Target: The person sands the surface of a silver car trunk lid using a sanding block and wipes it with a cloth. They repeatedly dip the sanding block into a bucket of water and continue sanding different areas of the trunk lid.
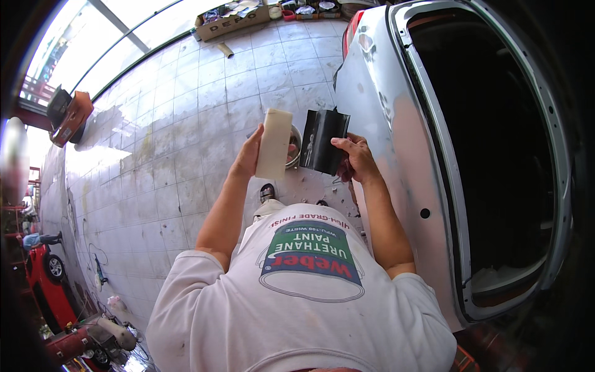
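My left hand (pixel 249 154) is closed around the edge of a cream-coloured rectangular block (pixel 274 144), held upright in front of me. My right hand (pixel 361 160) grips a black, slightly curled sheet (pixel 322 139) that looks like sandpaper, with the thumb on its face. Something dark red, perhaps cloth, shows under the right fingers, too small to make out. The block and the sheet are apart, side by side. Between and beyond them is a round metal container (pixel 296 149), partly hidden by the block; its contents cannot be made out.
A car body (pixel 387 173) with grey and pinkish primer stands close on my right, its window opening dark. Tiled floor (pixel 186 124) spreads ahead and left. At the far wall sits a cardboard box (pixel 238 22) of items. A red car (pixel 52 279) is at left.
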### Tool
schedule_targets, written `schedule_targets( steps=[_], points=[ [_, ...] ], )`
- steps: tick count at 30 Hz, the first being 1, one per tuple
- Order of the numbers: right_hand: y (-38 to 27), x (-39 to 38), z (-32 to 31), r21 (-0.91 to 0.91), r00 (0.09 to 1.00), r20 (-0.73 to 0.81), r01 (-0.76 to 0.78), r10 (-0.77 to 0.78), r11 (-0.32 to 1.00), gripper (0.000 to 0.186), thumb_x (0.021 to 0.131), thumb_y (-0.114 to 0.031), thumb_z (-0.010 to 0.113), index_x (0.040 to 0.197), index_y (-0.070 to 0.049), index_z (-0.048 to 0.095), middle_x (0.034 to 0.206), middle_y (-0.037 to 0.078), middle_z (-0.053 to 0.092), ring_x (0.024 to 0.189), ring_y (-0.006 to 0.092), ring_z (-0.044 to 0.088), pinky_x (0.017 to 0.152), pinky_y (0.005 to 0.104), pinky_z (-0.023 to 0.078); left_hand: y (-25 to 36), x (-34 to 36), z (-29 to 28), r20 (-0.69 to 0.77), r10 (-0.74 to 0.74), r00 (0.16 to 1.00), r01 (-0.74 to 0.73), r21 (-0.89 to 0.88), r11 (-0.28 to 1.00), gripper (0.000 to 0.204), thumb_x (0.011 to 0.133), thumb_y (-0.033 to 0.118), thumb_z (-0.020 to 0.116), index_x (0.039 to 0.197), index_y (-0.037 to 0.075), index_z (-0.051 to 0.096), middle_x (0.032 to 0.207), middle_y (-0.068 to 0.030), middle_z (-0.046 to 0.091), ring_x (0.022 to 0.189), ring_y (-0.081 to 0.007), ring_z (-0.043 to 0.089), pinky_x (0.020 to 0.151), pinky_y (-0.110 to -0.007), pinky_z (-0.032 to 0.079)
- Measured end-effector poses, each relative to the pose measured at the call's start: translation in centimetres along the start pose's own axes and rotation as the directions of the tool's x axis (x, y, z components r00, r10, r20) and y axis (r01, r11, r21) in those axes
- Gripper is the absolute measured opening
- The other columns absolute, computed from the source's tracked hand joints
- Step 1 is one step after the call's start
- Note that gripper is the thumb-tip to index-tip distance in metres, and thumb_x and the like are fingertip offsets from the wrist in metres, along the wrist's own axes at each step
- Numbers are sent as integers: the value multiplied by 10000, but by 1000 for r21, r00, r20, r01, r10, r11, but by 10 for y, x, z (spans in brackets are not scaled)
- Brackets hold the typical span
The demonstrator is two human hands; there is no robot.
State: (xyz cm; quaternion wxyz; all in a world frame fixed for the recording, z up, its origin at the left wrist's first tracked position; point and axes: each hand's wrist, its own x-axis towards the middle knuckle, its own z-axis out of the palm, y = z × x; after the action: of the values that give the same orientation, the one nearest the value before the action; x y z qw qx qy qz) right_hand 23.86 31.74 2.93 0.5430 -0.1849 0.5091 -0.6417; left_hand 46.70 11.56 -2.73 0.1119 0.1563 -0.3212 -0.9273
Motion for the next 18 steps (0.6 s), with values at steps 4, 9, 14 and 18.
schedule_targets(
  steps=[4,9,14,18],
  points=[
    [9,15,29,95,999,46,6,-10,995,185,972,-137,734,1103,-6,729,824,77,761,441,139,643,348,285,500,-27,38,-18,-66,-110,992,112,31,993,875,1009,799,445,1479,75,589,1301,-93,736,1130,-201,736,954,-385,611],
    [32,54,47,-117,997,-79,10,-19,993,187,987,-155,747,1106,-11,750,896,47,764,685,92,701,606,252,576,-4,41,-26,75,-138,988,150,-179,972,746,1026,706,549,1422,79,628,1252,-96,757,1046,-208,765,881,-401,638],
    [42,75,63,-283,988,-156,-38,-7,958,192,989,-190,759,1070,-16,768,917,15,748,778,75,677,712,246,554,22,32,-38,-62,-40,997,42,41,998,475,1078,417,638,1379,50,630,1223,-105,748,1053,-216,758,886,-410,645],
    [45,88,76,-424,976,-216,-117,26,898,214,982,-244,783,963,-31,773,788,-31,679,674,52,584,618,251,473,33,19,-55,-118,-11,993,5,-54,999,463,1098,392,614,1391,33,617,1228,-121,745,1070,-227,755,903,-411,643]
  ],
)
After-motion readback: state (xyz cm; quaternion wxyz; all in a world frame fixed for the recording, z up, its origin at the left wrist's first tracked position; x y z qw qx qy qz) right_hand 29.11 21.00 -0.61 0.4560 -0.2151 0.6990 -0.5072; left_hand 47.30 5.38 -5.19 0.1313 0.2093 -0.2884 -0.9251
